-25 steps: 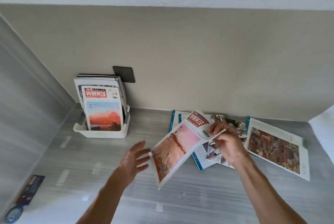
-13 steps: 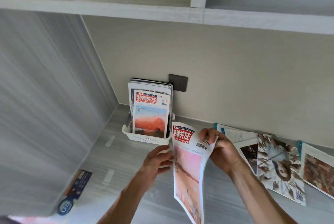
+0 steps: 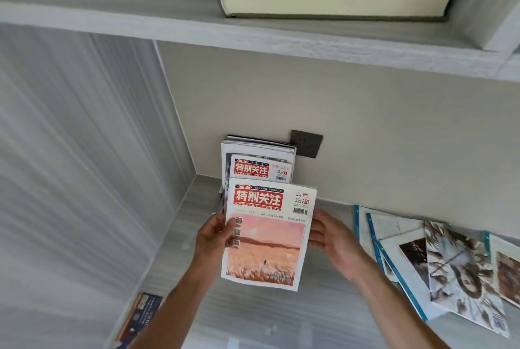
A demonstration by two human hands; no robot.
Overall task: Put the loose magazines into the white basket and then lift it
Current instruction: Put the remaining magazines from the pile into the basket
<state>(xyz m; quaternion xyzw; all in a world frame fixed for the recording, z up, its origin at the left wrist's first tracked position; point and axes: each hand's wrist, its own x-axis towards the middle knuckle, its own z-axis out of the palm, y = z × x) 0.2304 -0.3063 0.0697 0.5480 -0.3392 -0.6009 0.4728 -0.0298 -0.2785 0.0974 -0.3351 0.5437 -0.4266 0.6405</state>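
Both hands are on the pink-cover magazine [image 3: 267, 236], upright, face out: left hand [image 3: 213, 239] pinching its left edge, right hand [image 3: 334, 244] with fingers loosely spread against the right edge. It hangs just before the basket in the counter's back left corner, hiding it almost entirely. Magazines in the basket [image 3: 259, 160] already stand packed, so the soft cover could catch on them and buckle, I'd say. More loose magazines [image 3: 439, 267] lie by the counter's right side.
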